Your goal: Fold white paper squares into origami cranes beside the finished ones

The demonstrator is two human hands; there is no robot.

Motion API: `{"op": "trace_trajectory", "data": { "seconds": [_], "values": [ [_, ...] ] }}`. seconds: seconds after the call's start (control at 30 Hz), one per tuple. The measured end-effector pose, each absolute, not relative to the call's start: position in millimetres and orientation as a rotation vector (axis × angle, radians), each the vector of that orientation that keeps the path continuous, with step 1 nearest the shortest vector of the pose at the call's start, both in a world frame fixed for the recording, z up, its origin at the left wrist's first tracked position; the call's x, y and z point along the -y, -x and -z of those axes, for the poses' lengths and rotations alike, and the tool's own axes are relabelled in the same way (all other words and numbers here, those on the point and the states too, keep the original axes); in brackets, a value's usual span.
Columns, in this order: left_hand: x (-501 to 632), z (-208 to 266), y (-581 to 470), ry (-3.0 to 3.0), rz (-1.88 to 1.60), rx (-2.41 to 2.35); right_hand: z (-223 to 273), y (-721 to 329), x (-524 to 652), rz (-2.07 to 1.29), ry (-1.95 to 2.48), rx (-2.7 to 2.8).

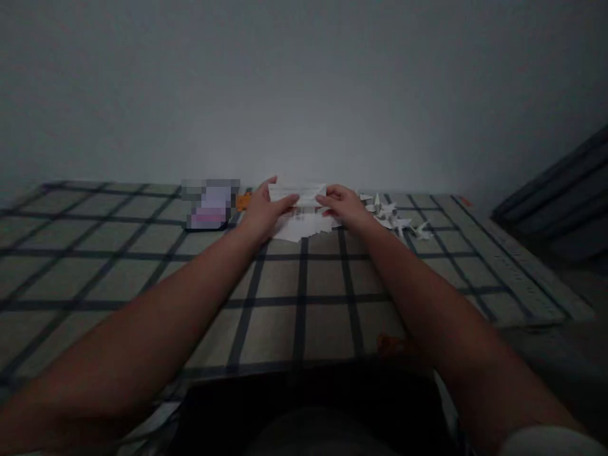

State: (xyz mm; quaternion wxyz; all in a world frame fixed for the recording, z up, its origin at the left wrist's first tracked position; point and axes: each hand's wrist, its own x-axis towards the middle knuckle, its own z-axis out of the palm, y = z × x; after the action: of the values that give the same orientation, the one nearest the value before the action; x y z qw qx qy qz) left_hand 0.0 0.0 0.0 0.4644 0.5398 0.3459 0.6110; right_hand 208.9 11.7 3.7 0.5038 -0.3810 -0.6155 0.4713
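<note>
Between my two hands a creased sheet of white paper is held up, a little above the table. My left hand grips its left side, the thumb lying across the front. At its right edge my right hand pinches the paper between thumb and fingers. Below the hands lies a spread of white paper sheets, partly hidden by them. Just right of my right hand sits a heap of small folded paper figures, pointed like cranes.
A blue-and-pale checked cloth covers the table, which meets a grey wall. Left of my hands lies a blurred-out phone-like object, beside an orange item. A dark striped surface slopes at the right.
</note>
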Motion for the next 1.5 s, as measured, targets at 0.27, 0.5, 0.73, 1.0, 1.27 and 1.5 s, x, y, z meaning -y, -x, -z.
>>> {"op": "trace_trajectory", "data": {
  "seconds": [0.27, 0.5, 0.73, 1.0, 1.27, 1.5],
  "values": [
    [12, -8, -2, -1.287, -1.489, -0.961, -9, -203, -1, -1.239, 0.897, 1.433],
    [21, -15, -3, -1.271, -1.409, -1.047, -7, -203, -5, -1.144, 0.934, 1.502],
    [22, -9, 1, -1.361, -1.278, -1.043, -9, -203, -6, -1.099, 0.940, 1.451],
    [19, -10, 0, -1.277, -1.290, -0.934, -15, -205, -2, -1.036, 0.986, 1.490],
    [20, -20, 2, -1.216, -1.235, -0.852, -15, -210, -1, -1.060, 0.987, 1.615],
    [23, -13, 4, -1.467, -1.032, -0.936, -14, -209, -3, -0.987, 1.031, 1.601]
  ]
}}
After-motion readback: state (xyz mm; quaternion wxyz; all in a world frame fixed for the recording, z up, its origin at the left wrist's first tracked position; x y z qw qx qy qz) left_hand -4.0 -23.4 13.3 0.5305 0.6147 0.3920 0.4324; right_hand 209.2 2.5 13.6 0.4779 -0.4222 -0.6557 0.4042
